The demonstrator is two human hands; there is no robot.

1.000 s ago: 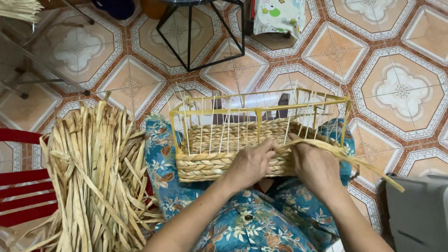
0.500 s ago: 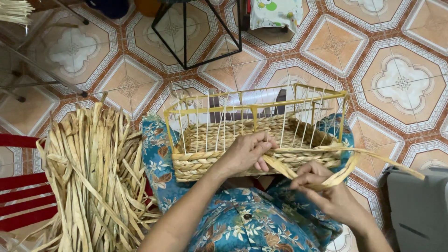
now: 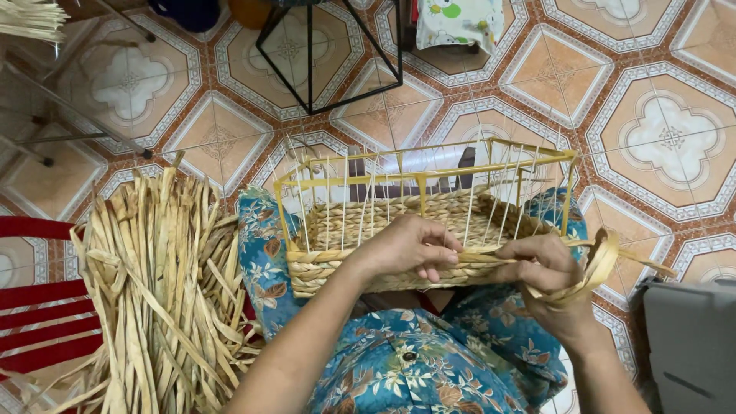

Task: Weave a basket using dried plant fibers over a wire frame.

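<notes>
I saw the half-woven rectangular straw basket on its yellow wire frame (image 3: 429,222) resting on the lap, over blue floral trousers, with its near wall toward the camera. The woven rows reached partway up that wall; above them the thin pale uprights stood bare up to the yellow top rail.

My left hand (image 3: 406,247) lay against the near wall at its middle, fingers curled and closed onto the flat tan straw strand (image 3: 590,268) where it met the weave. My right hand (image 3: 546,270) sat just right of it, fingers folded around the same strand. From that grip the strand looped out to the right past the basket's corner and bent back, its loose end pointing right over the tiles. I could not tell exactly which upright the strand passed behind, since the fingers covered that spot.

To the left, near the knee, a big heap of loose dried straw strips (image 3: 149,291) lay partly over a red slatted plastic chair (image 3: 34,299). On the far side stood a black metal wire stand (image 3: 330,54) on the patterned orange and white tile floor (image 3: 667,130). A grey plastic box (image 3: 694,337) sat at the near right.
</notes>
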